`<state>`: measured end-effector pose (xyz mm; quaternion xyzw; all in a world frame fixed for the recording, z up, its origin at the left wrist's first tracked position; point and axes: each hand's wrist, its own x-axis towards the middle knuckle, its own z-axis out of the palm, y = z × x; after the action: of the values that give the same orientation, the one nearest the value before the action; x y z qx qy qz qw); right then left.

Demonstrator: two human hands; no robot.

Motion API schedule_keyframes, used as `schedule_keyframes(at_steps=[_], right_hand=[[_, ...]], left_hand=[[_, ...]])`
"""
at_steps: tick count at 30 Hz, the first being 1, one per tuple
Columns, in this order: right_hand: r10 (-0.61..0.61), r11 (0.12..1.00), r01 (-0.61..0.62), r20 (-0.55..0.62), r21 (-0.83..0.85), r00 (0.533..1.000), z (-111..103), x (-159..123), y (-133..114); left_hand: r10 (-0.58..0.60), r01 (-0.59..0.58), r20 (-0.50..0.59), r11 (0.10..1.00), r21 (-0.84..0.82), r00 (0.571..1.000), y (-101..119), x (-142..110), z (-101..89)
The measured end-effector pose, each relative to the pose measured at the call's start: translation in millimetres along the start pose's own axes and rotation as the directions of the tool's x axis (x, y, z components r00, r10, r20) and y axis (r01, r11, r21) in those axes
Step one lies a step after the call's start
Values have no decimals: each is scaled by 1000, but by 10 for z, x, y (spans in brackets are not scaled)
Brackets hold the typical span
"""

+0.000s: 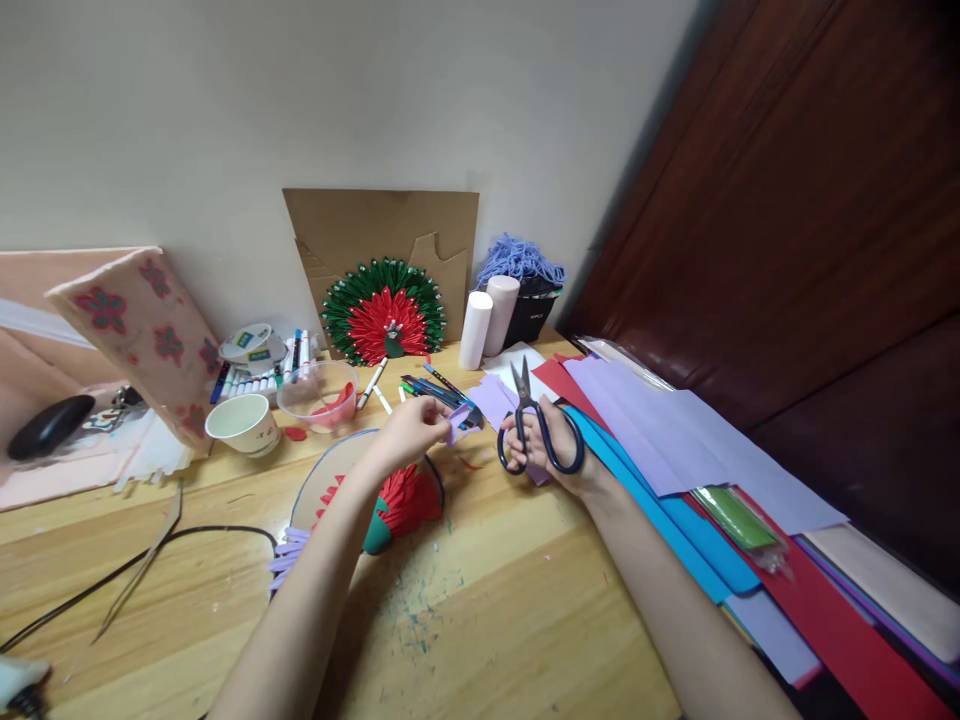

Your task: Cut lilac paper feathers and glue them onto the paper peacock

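Scissors (524,398), bowl (298,405) with red pieces (337,402)

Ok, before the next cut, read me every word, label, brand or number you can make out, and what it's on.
Black container: pale print, perhaps ending "PCS"; too small to be sure.
White round item: blue-and-green labels, too blurred to read.
Paper cup: small dark marks, unreadable.
Scissors: no lettering visible.
No text reads with certainty.
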<state>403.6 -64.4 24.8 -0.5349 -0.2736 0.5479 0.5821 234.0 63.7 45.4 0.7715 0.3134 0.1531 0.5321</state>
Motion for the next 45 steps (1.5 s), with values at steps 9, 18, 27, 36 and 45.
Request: schedule_keyframes(at_steps=[9, 18, 27, 36, 45], right_hand=[[-455, 809, 383, -62, -446, 888, 92, -26, 74], [-411, 842, 345, -80, -414, 908, 137, -24, 165], [-453, 885, 399, -244, -241, 858, 173, 12, 260], [-462, 881, 404, -263, -248, 847, 176, 4, 273], [-546, 821, 426, -308, -380, 779, 132, 9, 215]], left_hand=[[111, -126, 167, 989, 80, 980, 157, -115, 58], [92, -92, 5, 993, -70, 996, 143, -60, 226], [-77, 53, -23, 843, -536, 997, 113, 2, 502], [-94, 70, -20, 848, -525, 995, 181, -28, 439], [24, -32, -38, 968, -248, 999, 9, 27, 487]])
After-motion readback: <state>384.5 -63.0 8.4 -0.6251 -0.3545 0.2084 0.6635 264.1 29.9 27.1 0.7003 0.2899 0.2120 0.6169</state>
